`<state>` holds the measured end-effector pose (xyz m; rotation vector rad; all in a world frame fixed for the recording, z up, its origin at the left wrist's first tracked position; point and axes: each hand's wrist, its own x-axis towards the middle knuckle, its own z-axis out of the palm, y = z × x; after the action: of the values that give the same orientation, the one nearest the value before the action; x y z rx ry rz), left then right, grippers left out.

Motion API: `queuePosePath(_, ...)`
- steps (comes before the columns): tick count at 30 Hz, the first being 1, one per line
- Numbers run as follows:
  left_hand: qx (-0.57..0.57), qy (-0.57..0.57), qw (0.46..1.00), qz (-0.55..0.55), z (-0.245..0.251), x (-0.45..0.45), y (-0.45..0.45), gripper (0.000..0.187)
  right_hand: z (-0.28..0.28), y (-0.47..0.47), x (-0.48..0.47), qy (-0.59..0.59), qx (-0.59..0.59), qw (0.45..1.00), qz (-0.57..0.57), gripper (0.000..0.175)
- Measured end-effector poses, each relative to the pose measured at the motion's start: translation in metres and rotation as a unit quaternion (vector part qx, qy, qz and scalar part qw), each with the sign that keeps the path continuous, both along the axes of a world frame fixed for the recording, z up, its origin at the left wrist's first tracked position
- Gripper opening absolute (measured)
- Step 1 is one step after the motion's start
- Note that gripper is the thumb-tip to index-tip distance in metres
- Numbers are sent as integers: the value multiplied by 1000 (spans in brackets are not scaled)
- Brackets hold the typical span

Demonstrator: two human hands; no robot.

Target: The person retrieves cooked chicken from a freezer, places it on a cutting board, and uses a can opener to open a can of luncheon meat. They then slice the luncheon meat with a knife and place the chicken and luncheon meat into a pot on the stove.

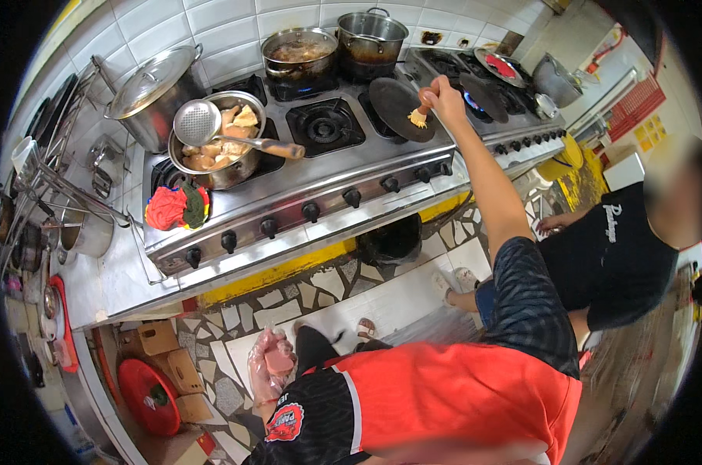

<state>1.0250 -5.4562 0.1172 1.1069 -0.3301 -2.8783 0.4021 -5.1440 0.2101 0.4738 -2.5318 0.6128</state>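
My right hand is closed on the handle of a basting brush, whose pale bristles are over a flat black griddle pan on the stove. My left hand, in a clear plastic glove, holds a pink piece of food, perhaps a meat patty, low over the floor. A pot of meat chunks stands at the stove's left, with a perforated skimmer lying across it. A second flat black pan sits tilted by a blue flame.
A lidded stockpot, a pot of simmering broth and a tall steel pot stand at the back. Bunched cloths lie at the front left corner. A co-worker in a black shirt stands at right. A black bin is below the stove.
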Motion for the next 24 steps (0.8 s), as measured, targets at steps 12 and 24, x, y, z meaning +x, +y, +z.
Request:
queuePosePath(12,-84,3,996,-7,-12,-138,57,17,19,-20,-81,38,-103,973,203,24)
queuePosePath(24,-68,-21,997,-21,22,-186,91,17,31,-13,-111,-160,-62,886,430,20)
